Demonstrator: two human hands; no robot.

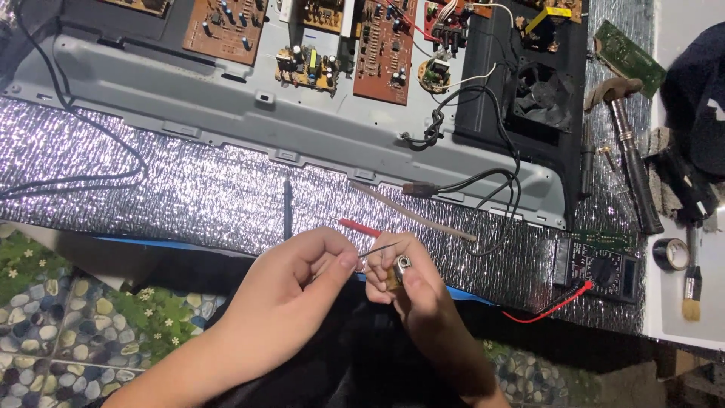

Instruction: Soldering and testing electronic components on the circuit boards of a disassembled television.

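The right hand [411, 276] is curled around a small metal cylinder [400, 266], pinched between thumb and fingers with its round end facing up. The left hand [306, 276], just beside it, has its fingertips pressed together on a thin dark wire [377, 250] that runs across to the cylinder. Just beyond the two hands a red probe [359, 227] lies on the surface [189, 189], which is covered with crinkled silver foil matting.

Further from the hands sits a long grey metal chassis [249, 106] bearing several brown circuit boards [385, 49] and one small yellow board [306, 66]. To the far right of the right hand lies a black multimeter [604, 268] with a round dial and a red lead [547, 306]. Beyond it are a hammer [627, 143], a green circuit board [627, 54], a roll of black tape [671, 253] and a small paintbrush [692, 291] on a white ledge. Under the left forearm, the floor [68, 332] shows pebble-patterned tiles with green leaves and white flowers.
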